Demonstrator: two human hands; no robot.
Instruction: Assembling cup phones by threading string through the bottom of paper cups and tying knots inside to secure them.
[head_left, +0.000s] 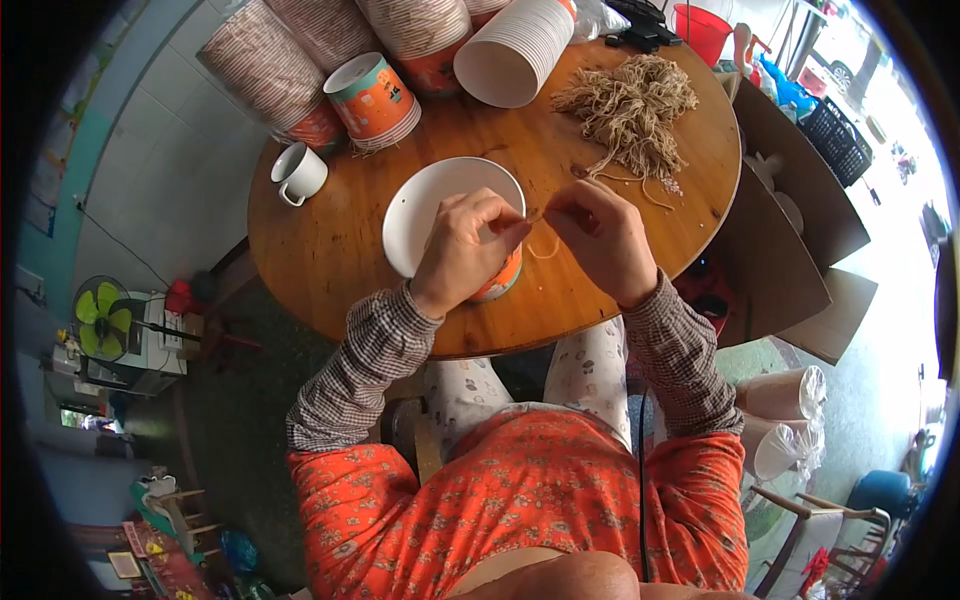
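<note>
My left hand (468,245) pinches one part of a thin tan string (545,250), its fingertips over the right rim of a white-lined paper bucket (408,215). Just to the right, my right hand (604,238) pinches the same string, close to the left fingertips. A loose loop of it hangs below, between the hands. The bucket stands in front of me on the round wooden table (330,265); its orange printed side shows under my left hand, which hides part of it. Where the string meets the bucket, I cannot tell.
A tangled heap of tan string (635,110) lies at the far right. Stacked paper buckets (510,55) and an orange bucket (372,100) stand along the back. An enamel mug (300,174) sits at the left edge. Open cardboard boxes (765,250) stand beside the table's right side.
</note>
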